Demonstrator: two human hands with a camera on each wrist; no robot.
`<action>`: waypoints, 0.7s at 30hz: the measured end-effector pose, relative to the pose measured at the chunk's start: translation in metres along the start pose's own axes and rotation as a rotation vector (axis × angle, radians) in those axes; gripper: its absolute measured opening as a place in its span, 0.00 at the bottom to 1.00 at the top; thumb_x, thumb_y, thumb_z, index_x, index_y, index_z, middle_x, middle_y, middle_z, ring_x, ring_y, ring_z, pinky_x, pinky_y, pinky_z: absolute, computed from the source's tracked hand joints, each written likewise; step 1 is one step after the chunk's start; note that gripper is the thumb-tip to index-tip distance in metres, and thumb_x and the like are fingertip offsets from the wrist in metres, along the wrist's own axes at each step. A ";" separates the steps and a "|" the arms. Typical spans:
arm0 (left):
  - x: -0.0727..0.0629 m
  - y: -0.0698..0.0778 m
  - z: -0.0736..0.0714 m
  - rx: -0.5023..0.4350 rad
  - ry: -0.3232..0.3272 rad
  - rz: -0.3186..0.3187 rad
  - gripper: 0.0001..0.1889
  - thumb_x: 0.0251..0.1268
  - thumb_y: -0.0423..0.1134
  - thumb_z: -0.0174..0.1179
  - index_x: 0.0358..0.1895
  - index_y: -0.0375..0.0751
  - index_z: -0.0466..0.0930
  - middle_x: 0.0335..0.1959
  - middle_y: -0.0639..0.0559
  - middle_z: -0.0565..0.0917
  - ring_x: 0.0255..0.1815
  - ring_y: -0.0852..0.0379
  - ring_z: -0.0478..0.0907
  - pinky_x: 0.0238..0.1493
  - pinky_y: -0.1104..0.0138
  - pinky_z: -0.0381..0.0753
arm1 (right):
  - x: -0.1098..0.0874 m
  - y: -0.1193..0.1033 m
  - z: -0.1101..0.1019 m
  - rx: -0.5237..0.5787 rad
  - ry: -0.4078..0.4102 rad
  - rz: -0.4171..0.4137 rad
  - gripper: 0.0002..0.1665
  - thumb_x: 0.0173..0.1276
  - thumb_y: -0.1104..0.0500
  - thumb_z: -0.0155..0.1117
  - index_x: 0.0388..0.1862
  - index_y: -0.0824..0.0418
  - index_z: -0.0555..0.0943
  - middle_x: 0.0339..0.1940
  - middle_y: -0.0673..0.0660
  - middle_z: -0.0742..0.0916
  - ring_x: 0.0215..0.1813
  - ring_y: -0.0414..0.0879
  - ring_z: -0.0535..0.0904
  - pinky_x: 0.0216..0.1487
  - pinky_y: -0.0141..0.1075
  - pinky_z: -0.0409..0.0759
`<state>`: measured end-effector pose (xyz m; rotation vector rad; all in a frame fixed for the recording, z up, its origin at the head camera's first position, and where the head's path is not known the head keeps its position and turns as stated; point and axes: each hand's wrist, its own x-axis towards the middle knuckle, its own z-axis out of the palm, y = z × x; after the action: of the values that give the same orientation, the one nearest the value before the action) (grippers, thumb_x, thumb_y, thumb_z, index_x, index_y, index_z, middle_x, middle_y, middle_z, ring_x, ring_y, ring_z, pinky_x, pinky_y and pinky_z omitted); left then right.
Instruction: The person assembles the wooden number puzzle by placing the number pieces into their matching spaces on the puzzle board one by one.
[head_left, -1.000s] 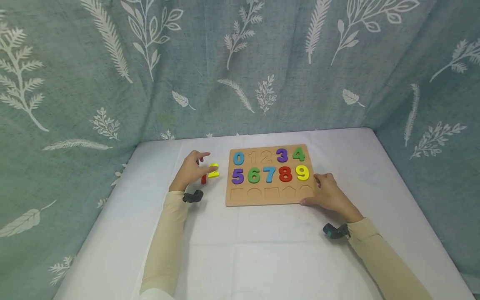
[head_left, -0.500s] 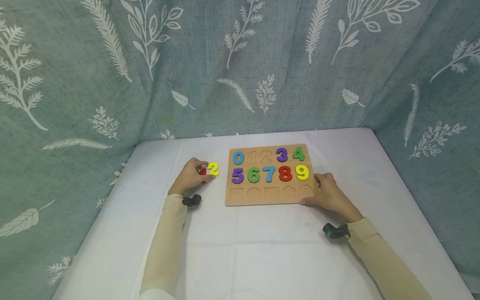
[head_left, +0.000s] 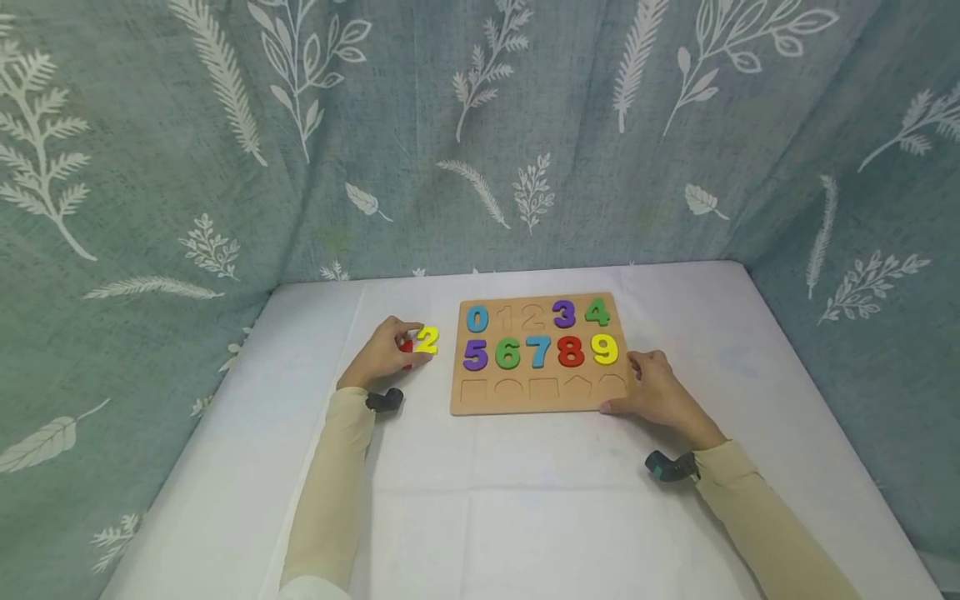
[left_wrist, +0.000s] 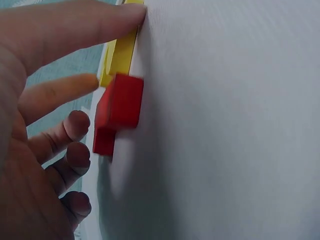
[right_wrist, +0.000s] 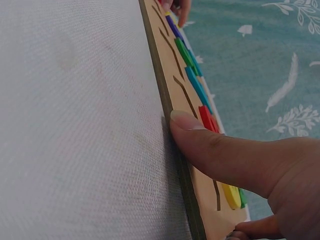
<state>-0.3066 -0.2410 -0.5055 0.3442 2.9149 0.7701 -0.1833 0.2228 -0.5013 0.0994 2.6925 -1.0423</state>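
My left hand (head_left: 378, 357) pinches a yellow number 2 (head_left: 428, 340) between thumb and index finger, left of the wooden number board (head_left: 517, 406). Beside the 2 lies a red number 1 (left_wrist: 127, 102), partly covered by the hand in the head view. The other left fingers curl loosely behind the red piece. My right hand (head_left: 660, 393) grips the board's lower right corner, with the thumb (right_wrist: 192, 131) along its front edge. Seated in the board are the 0 (head_left: 477, 319), 3 (head_left: 564, 314), 4 (head_left: 597, 312) and the row 5 to 9; the 1 and 2 recesses are bare.
A white cloth (head_left: 450, 517) covers the table under the board and both arms. Patterned green-blue fabric (head_left: 420, 225) stands behind the table and at its sides. Each wrist carries a small dark camera (head_left: 385, 400).
My left hand's index finger and thumb have come together on the yellow 2, from spread fingers over it before. The right hand stays at the board's corner.
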 end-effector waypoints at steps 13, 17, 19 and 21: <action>0.003 0.002 0.003 -0.014 0.018 -0.020 0.36 0.57 0.49 0.76 0.65 0.32 0.79 0.45 0.42 0.75 0.45 0.48 0.72 0.47 0.59 0.72 | 0.002 0.000 0.002 -0.011 0.008 0.020 0.71 0.51 0.41 0.85 0.81 0.72 0.56 0.68 0.73 0.67 0.70 0.69 0.69 0.70 0.59 0.75; 0.002 0.000 0.002 -0.031 0.023 -0.012 0.34 0.56 0.49 0.76 0.63 0.32 0.81 0.45 0.41 0.78 0.46 0.47 0.73 0.51 0.56 0.74 | 0.002 0.001 0.002 -0.011 0.005 0.023 0.71 0.51 0.41 0.86 0.81 0.72 0.56 0.69 0.74 0.67 0.71 0.69 0.69 0.70 0.60 0.75; 0.002 0.000 0.001 -0.036 0.028 -0.010 0.34 0.56 0.49 0.76 0.62 0.32 0.82 0.46 0.41 0.79 0.46 0.47 0.75 0.52 0.55 0.75 | 0.002 0.001 0.002 -0.010 0.006 0.023 0.71 0.51 0.41 0.86 0.81 0.72 0.57 0.69 0.74 0.67 0.70 0.69 0.69 0.69 0.60 0.75; 0.002 0.001 0.000 -0.041 0.040 -0.017 0.34 0.56 0.51 0.77 0.62 0.33 0.82 0.46 0.41 0.79 0.46 0.46 0.76 0.51 0.55 0.76 | 0.001 0.000 0.001 -0.011 0.005 0.020 0.71 0.51 0.41 0.85 0.81 0.73 0.57 0.68 0.74 0.67 0.70 0.69 0.70 0.69 0.60 0.75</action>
<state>-0.3080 -0.2397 -0.5050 0.3025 2.9304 0.8431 -0.1842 0.2220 -0.5028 0.1275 2.6959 -1.0227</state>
